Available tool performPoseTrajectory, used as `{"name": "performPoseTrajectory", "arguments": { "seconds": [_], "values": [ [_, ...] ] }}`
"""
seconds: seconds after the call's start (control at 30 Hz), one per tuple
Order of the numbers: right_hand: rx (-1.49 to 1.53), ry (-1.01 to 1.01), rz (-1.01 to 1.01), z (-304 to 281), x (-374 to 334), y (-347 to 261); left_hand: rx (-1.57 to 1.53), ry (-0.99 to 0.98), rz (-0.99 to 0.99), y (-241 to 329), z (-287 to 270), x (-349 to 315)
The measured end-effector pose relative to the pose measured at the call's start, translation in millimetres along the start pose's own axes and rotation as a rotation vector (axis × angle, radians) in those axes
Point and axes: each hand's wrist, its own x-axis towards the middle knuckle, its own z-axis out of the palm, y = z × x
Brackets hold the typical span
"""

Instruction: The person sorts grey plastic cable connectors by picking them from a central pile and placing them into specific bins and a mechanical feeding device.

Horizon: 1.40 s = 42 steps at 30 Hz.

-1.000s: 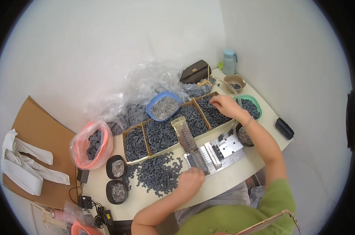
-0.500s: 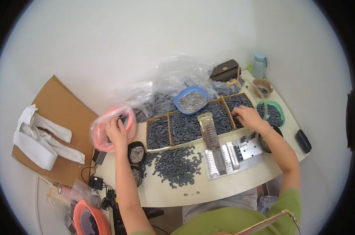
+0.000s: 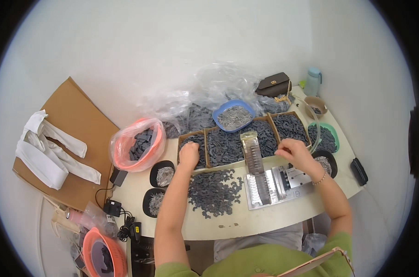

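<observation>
My left hand (image 3: 189,155) is at the leftmost compartment of a cardboard tray (image 3: 235,165), its fingers curled down among small dark grey plastic pieces (image 3: 224,144); the fingertips are hidden. Near the tray's right front edge, my right hand (image 3: 296,153) has its thumb and fingers drawn together in a pinch; anything between them is too small to make out. Below it lies a metal jig (image 3: 276,187) with a small block and plate. A clear ridged strip (image 3: 253,154) slopes from the tray down onto the jig. Loose grey pieces (image 3: 214,193) are heaped in front of the tray.
A blue bowl of metal pins (image 3: 252,111) rests behind the tray. Black bowls (image 3: 150,205) flank the work area, and a pink bag-lined basket (image 3: 161,141) stands at left. A green bowl (image 3: 336,134), a bottle (image 3: 313,83) and a black case (image 3: 358,171) are at right.
My left hand has moved right from the pink basket to the tray's left compartment. My right hand has drawn back from the right compartment toward the jig.
</observation>
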Motion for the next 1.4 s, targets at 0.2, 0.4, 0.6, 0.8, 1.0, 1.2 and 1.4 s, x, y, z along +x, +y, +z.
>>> {"name": "performPoseTrajectory", "arguments": {
  "seconds": [0.2, 0.4, 0.6, 0.8, 1.0, 1.2, 1.4],
  "values": [
    [0.189, -0.114, -0.090, 26, -29, -4, -0.218, 0.303, 0.088, 32, -37, -13],
    [0.173, -0.273, -0.138, 46, -42, -17, -0.446, 0.013, 0.531, 152, -58, -117],
    [0.054, -0.244, -0.301, 57, -57, -14, -0.254, -0.047, 0.665, 188, -52, -153],
    [-0.260, -0.179, -0.584, 77, -72, -17, -0.291, -0.031, 0.720, 186, -61, -151],
    [-0.518, -0.069, -0.846, 77, -93, -40, -0.501, -0.035, 0.428, 125, -65, -87],
    [-0.407, -0.267, -0.677, 76, -91, -32, -0.236, 0.175, 0.320, 94, -26, -5],
    [-0.376, -0.100, -0.391, 44, -11, 5, -0.311, 0.123, 0.206, 88, -21, 11]
  ]
}}
